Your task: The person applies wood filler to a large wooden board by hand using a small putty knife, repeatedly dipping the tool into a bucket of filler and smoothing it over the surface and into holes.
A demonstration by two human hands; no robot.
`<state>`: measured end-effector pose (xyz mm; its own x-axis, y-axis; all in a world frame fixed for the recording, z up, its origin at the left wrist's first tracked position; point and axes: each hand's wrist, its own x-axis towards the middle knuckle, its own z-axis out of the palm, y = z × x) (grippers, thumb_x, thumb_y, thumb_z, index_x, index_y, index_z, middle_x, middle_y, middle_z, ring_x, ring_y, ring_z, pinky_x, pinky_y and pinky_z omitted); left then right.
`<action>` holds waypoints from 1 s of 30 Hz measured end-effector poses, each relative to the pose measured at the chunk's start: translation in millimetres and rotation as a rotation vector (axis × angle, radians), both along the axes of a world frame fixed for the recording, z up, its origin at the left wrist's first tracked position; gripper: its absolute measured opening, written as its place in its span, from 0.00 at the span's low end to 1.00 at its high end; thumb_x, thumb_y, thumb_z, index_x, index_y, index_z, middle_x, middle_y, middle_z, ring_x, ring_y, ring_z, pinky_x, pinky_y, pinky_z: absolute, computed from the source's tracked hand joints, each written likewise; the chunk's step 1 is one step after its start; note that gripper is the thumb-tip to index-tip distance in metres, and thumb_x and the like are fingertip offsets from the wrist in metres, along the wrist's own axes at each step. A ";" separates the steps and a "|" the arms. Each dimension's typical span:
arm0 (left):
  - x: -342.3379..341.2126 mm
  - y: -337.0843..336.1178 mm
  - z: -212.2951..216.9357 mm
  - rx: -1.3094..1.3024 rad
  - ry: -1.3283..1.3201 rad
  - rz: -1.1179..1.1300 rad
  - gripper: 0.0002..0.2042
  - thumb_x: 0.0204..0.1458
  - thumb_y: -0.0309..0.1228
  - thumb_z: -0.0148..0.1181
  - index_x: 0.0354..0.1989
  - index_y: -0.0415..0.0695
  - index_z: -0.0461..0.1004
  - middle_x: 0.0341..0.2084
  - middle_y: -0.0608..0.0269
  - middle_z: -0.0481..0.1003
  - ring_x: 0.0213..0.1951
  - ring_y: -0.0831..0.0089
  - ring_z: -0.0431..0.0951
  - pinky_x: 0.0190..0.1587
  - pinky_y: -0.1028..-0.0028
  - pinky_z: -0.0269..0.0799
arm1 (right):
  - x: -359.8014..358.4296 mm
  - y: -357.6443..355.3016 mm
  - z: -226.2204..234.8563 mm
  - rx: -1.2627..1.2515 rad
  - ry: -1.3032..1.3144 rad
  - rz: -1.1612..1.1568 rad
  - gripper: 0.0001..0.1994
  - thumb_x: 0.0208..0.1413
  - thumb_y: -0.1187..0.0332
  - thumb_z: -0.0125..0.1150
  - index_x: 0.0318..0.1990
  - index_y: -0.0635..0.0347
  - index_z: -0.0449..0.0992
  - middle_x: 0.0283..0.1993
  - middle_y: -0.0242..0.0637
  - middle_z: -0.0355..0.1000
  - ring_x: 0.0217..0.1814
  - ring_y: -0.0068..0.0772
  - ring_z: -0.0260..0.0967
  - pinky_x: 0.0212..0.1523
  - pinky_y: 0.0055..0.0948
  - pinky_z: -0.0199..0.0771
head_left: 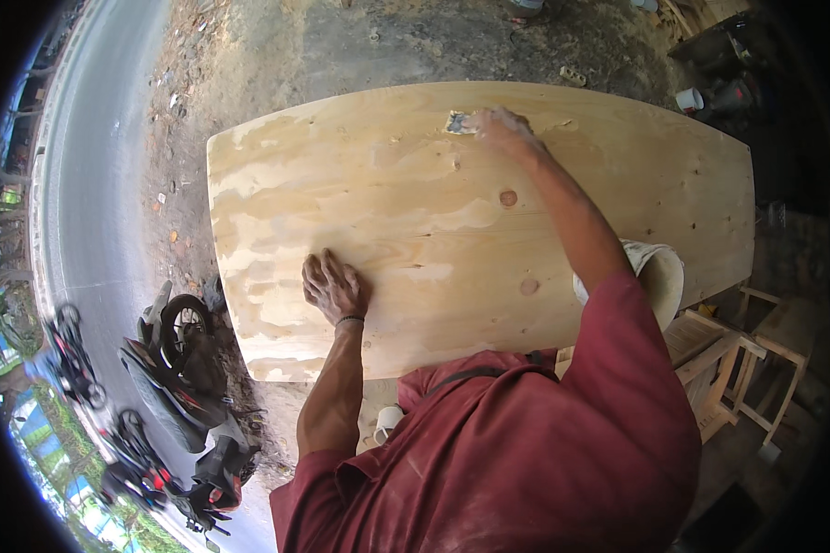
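Observation:
A large pale wooden panel (341, 198) lies flat in front of me, with lighter smears of filler over its left half and along its far side. My right hand (504, 131) reaches to the far edge and grips a small flat putty scraper (459, 123), its blade down on the wood beside a fresh dab of filler. My left hand (337, 288) lies on the near left part of the panel, palm down with fingers apart, holding nothing. A white, smeared bucket (662, 281) stands by the near right edge, partly hidden behind my right arm.
Parked motorcycles (180, 369) stand left of the panel beside a paved road (101, 184). Wooden frames like stools (756, 369) are at the near right. A small white pot (690, 100) sits beyond the far right corner. A white cup (389, 421) is below the near edge.

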<state>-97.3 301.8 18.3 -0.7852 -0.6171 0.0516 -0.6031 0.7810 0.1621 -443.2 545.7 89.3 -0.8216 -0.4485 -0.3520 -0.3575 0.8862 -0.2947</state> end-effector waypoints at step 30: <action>2.5 1.0 1.7 0.011 -0.002 0.018 0.29 0.54 0.44 0.50 0.66 0.54 0.57 0.66 0.53 0.51 0.67 0.54 0.49 0.65 0.51 0.44 | -31.4 -18.9 -6.1 -0.240 -0.003 -0.280 0.15 0.47 0.63 0.57 0.37 0.67 0.77 0.40 0.59 0.75 0.44 0.60 0.74 0.46 0.46 0.77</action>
